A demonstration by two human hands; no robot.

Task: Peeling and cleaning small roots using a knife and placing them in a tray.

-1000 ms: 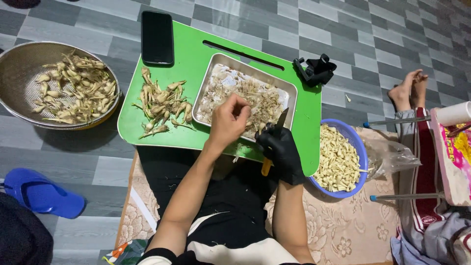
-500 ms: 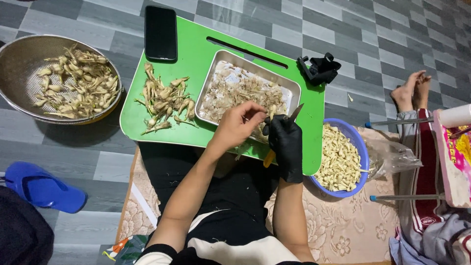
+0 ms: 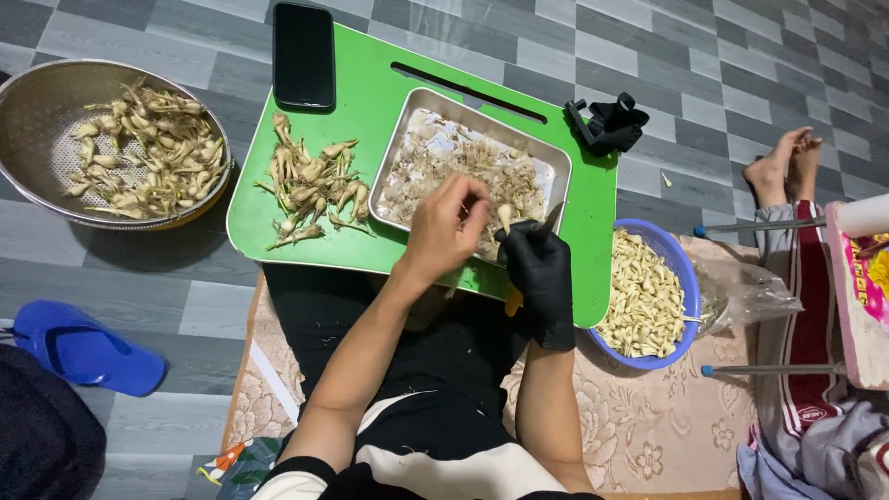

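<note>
My bare left hand (image 3: 443, 233) hovers over the near edge of a metal tray (image 3: 396, 176) full of papery peelings and pinches a small pale root piece (image 3: 505, 218) at its fingertips. My right hand (image 3: 539, 276), in a black glove, touches that piece from the right and grips a small knife (image 3: 512, 301) with a yellow handle, blade pointing up. The tray sits on a green lap table (image 3: 370, 102). A pile of unpeeled roots (image 3: 310, 185) lies on the table left of the tray.
A black phone (image 3: 304, 54) and a crumpled black glove (image 3: 607, 122) lie on the table. On the floor are a metal bowl (image 3: 37, 120) of roots, a blue sandal (image 3: 83, 347) and a blue bowl (image 3: 685, 278) of peeled pieces. Another person's feet (image 3: 787, 162) rest at right.
My left hand has drawn back from the middle of the tray toward the gloved right hand and now holds a pale piece against it. The right hand has risen slightly.
</note>
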